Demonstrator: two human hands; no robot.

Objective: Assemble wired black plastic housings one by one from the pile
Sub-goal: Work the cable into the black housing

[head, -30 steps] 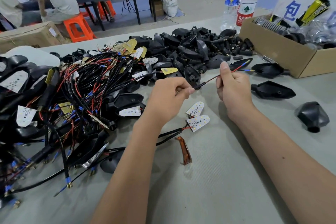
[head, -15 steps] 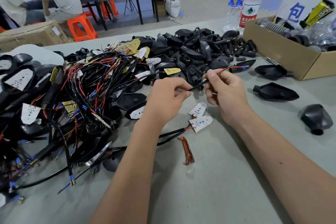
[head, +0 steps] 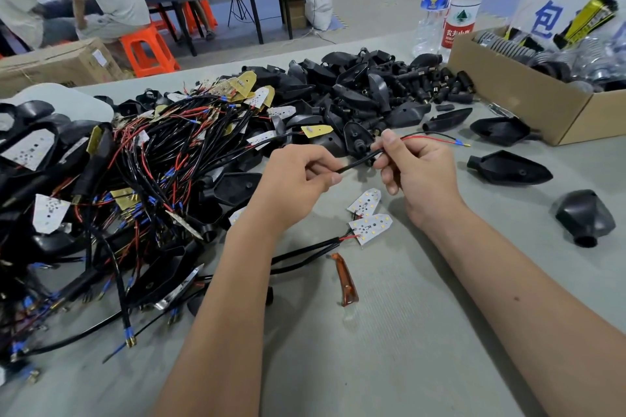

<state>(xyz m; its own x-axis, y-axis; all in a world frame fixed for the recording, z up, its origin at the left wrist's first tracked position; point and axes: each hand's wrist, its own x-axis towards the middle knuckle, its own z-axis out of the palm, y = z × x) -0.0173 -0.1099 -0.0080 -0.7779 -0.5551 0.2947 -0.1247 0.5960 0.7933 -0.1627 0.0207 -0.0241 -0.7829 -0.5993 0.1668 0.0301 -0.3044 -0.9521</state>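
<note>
A black sheathed cable [head: 359, 161] is pinched between both hands above the grey table [head: 389, 332]. It is gripped near its free end by the right hand [head: 418, 176], fingers curled, red and black leads fanning out beyond. The left hand [head: 294, 184] pinches it lower down. The cable's long axis runs up-right. The nearest loose black housing [head: 509, 171] lies right of the right hand, the nearer one.

left hand [head: 298, 176]: fingers pinched | right hand [head: 416, 169]: fingers pinched, raised
</note>
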